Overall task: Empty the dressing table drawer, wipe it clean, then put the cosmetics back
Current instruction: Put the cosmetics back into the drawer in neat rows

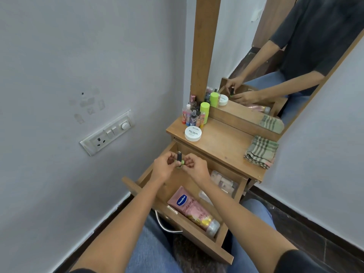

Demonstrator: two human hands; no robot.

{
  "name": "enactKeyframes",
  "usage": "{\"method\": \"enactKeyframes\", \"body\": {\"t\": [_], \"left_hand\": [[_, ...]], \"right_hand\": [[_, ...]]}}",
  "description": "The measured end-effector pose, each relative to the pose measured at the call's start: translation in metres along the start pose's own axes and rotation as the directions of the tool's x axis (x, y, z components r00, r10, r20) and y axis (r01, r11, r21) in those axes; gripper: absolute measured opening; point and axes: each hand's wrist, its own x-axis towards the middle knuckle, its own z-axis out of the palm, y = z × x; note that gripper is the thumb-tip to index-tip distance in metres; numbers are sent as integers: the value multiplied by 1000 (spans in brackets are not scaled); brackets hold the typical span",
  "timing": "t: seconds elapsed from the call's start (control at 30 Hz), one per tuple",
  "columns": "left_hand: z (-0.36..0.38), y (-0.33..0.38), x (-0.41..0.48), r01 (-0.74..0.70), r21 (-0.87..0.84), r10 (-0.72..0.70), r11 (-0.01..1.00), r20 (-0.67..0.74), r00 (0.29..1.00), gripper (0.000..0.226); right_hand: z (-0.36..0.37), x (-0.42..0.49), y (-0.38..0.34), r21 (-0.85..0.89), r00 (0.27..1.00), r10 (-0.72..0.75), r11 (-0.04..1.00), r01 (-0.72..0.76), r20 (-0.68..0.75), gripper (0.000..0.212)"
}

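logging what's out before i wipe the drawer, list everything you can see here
nail polish bottle: one, green with black cap, held above the drawer
drawer: one, brown wood, pulled open
tube: one, pink, lying in drawer
clear pouch: one, see-through, in drawer beyond the tube
round tub: one, white, on table top
tall bottle: one, lime green, table top's back left
small bottles: several, mixed colours, beside tall bottle
cloth: one, green checked, table top's right end
mirror: one, wood-framed, behind table top
switch plate: one, white, left wall
hands: two, left hand and right hand, both pinching the nail polish bottle

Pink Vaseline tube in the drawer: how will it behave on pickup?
The Vaseline tube probably flexes: soft squeeze body, flat crimped end. Glossy skin, likely slippery. It lies flat by the drawer front, so rolling seems unlikely.
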Motion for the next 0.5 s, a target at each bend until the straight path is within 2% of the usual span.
{"method": "enactKeyframes", "body": {"t": [0.1, 0.23, 0.5], "left_hand": [[3, -5, 2, 27, 4, -27, 1000, -70, 997, 17], [2, -5, 7, 69, -102, -96, 992, -291, 952, 15], [1, -16, 16, 74, -136, -113, 988, -314, 943, 11]], "right_hand": [[12, 9, 8, -60, 1000, 6, 998, -8, -22, 14], [25, 26, 19, -48, 985, 84, 995, -93, -150, 10], [54, 52, 31, 6, 914, 261, 962, -273, -309, 12]]}}
